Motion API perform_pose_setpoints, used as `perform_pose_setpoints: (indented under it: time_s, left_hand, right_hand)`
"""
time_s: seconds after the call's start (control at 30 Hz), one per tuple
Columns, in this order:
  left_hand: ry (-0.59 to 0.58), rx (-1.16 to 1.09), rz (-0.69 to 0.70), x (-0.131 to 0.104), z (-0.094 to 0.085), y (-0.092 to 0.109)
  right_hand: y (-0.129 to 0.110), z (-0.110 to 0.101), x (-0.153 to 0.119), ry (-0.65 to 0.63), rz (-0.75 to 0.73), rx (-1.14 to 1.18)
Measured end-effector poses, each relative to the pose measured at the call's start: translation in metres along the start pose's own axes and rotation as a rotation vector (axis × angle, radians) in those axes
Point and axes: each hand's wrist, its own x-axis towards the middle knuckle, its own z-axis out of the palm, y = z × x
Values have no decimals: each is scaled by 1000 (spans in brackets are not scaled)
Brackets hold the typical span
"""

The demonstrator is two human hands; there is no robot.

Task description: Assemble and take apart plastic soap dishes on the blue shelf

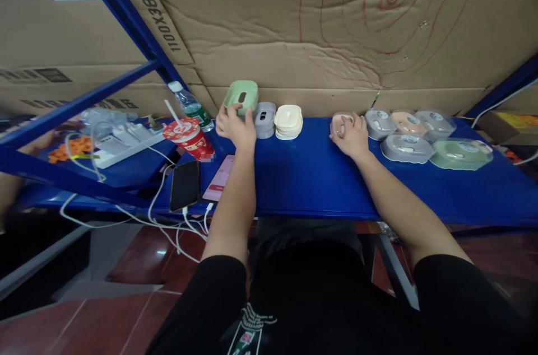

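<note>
At the back of the blue table, my left hand (238, 124) has its fingers and thumb closed on the near side of a light green plastic box (247, 90) with a dark oval slot. Right beside it stand a grey plastic box (265, 120) with a similar slot and a short stack of cream plastic pieces (288, 120). Farther right, my right hand (352, 134) is curled over a small pinkish plastic box (337, 123) and grips it; the hand hides part of that box.
Several clear-lidded boxes, including a green one (462, 154), are grouped at the right. A red paper cup (191, 139), a water bottle (191, 106), two phones with cables and a power strip (126, 145) lie left. Cardboard (260, 13) walls the back; another person's arm shows far left.
</note>
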Motion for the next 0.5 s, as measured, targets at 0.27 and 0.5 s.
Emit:
perform_pose_setpoints:
  time_s: [0.27, 0.5]
  left_hand:
    - [-127, -23, -10, -18, 24, 9]
    - [-150, -87, -31, -17, 26, 9]
  right_hand:
    - [5, 5, 5, 8, 94, 36]
    - [1, 0, 6, 11, 121, 134]
